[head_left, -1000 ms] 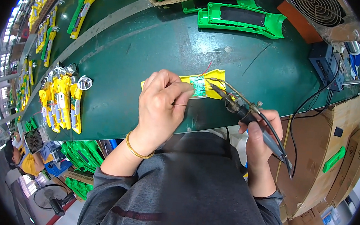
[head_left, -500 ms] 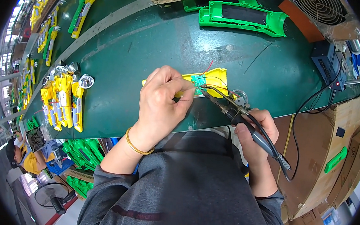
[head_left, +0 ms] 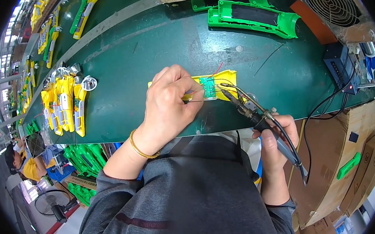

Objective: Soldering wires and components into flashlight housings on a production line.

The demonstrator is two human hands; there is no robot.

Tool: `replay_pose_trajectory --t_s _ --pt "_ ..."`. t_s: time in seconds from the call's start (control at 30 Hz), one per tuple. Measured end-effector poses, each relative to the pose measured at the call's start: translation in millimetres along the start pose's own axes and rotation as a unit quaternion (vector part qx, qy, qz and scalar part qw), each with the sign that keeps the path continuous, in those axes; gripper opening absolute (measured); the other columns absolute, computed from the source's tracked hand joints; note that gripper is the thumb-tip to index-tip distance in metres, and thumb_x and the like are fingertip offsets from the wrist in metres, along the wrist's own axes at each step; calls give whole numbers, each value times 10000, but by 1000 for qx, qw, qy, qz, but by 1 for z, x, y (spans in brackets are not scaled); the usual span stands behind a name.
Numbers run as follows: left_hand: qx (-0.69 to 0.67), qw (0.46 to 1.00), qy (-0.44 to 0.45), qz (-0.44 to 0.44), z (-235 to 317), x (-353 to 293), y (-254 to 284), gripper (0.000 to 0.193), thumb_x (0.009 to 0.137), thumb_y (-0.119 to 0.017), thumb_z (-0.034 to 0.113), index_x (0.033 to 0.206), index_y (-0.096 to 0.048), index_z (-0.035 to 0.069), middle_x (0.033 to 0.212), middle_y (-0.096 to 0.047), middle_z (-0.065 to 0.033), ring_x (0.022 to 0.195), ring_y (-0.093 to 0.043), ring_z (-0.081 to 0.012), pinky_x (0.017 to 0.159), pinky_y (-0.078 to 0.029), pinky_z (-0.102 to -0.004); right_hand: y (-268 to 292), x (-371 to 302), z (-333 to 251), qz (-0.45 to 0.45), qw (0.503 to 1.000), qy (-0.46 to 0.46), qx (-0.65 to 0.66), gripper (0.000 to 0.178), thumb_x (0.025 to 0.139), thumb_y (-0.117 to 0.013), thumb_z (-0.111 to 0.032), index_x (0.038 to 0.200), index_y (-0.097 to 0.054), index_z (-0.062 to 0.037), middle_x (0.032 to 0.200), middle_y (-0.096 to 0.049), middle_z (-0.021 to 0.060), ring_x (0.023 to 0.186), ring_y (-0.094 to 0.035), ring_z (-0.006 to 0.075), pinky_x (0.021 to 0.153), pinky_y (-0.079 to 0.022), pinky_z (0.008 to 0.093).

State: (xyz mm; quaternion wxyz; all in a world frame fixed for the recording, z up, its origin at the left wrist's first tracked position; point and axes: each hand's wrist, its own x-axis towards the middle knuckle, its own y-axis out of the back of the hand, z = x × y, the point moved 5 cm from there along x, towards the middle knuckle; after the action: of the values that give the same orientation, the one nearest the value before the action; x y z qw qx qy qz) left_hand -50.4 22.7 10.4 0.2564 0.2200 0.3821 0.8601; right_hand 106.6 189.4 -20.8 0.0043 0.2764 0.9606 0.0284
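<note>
Right hand (head_left: 277, 146) grip closed round soldering iron (head_left: 257, 119), tip beside green circuit board (head_left: 208, 86); left hand (head_left: 171, 96) over yellow housing (head_left: 229, 78) (fingertips hidden, can't tell grip).

Quantities: 2 hands (head_left: 170, 96), 1 soldering iron (head_left: 252, 117), 1 circuit board (head_left: 208, 87), 1 bracelet (head_left: 139, 153), 1 blue box (head_left: 339, 69), 1 orange sheet (head_left: 314, 22); at least 4 clustered yellow lamps (head_left: 66, 105).

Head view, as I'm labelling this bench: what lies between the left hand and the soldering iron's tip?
In the head view, a green circuit board on a yellow casing lies between the left hand and the tip of the soldering iron.
</note>
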Motion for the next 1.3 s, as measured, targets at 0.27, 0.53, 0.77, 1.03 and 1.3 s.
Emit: replay_pose_trajectory --t_s 0.27,0.53,0.77,1.03,1.3 --pt "116 991 -19 -56 10 5 3 156 668 -697 34 814 -642 45 811 -548 -83 773 -537 -245 667 -437 -333 -5 4 -4 38 989 -45 135 252 812 -636 -162 938 -497 7 773 -604 111 638 -572 118 597 -472 243" --pt "64 993 -50 -92 18 -21 52 182 694 -716 59 850 -629 29 790 -603 -89 609 -587 -240 530 -460 -318 8 7 -4 47 993 -11 112 283 845 -579 -226 951 -458 7 747 -555 114 597 -538 156 543 -429 263" --pt "-108 985 -4 -136 5 0 14 85 732 -673 59 799 -634 24 780 -628 -112 675 -612 -257 584 -489 -321 -1 9 -7 26 992 -23 118 267 853 -570 -198 964 -449 13 722 -559 126 590 -543 174 560 -440 277" --pt "-59 993 51 -86 5 4 3 70 730 -664 -22 787 -628 -5 686 -570 -70 547 -539 -155 512 -419 -259 0 8 -4 20 993 -33 108 228 840 -560 -163 951 -452 4 731 -571 140 588 -544 169 573 -448 277" --pt "-32 995 -5 -98 12 7 3 46 737 -634 5 777 -628 27 721 -558 -78 576 -533 -216 529 -426 -318 0 12 -4 -7 998 -24 56 198 822 -563 -148 908 -446 -13 727 -565 129 607 -546 148 583 -448 263"
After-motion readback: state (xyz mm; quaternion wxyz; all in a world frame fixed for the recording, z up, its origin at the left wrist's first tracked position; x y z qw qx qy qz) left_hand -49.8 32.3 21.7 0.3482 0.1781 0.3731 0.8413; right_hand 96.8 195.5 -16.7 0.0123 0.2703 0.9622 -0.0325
